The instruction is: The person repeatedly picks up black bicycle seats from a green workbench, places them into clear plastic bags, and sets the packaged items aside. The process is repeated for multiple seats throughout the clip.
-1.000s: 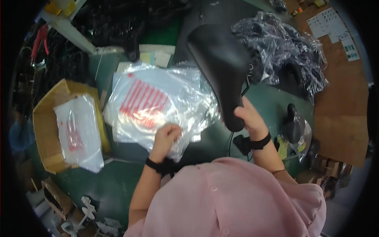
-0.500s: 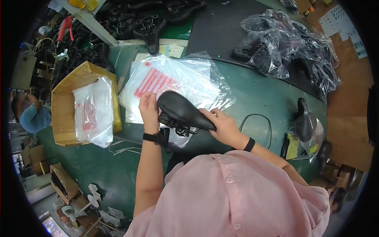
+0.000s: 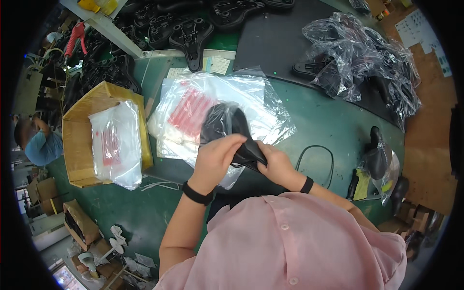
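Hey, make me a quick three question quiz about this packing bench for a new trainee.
1. True or false: both hands grip the black bicycle saddle.
2. What partly covers the saddle's wide end? A) clear plastic bag B) cardboard C) cloth
3. What sits inside the cardboard box on the person's left?

Key
1. True: the left hand and right hand hold its narrow end.
2. A, the clear plastic bag.
3. A bundle of plastic bags with red print.
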A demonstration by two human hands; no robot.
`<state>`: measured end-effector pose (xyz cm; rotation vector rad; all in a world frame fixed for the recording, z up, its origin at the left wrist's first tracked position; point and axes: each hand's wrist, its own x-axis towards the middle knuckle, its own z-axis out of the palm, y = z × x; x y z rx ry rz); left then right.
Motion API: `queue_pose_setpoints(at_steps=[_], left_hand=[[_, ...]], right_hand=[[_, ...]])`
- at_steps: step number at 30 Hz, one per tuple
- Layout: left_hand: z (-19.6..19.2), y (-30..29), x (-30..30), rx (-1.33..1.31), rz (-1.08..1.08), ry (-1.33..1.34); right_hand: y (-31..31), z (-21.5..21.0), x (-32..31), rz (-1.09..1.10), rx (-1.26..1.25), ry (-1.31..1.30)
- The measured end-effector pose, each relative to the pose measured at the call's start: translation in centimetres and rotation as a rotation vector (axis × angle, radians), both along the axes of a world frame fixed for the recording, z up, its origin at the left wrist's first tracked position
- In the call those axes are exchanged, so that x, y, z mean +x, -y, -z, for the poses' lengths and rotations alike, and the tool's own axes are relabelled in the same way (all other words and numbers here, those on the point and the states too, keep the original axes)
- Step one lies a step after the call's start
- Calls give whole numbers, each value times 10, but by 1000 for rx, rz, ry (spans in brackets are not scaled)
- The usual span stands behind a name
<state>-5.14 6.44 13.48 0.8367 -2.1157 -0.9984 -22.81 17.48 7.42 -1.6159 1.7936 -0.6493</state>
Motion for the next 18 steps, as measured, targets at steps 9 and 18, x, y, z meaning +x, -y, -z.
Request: queue_pose_setpoints(at_steps=[9,18], left_hand=[[-16,-6,0,-57,370,200],[-17,-49,-81,110,842,-159]], right_hand=[[29,7,-31,223,189,654],[53,13,-12,870,12,1129]])
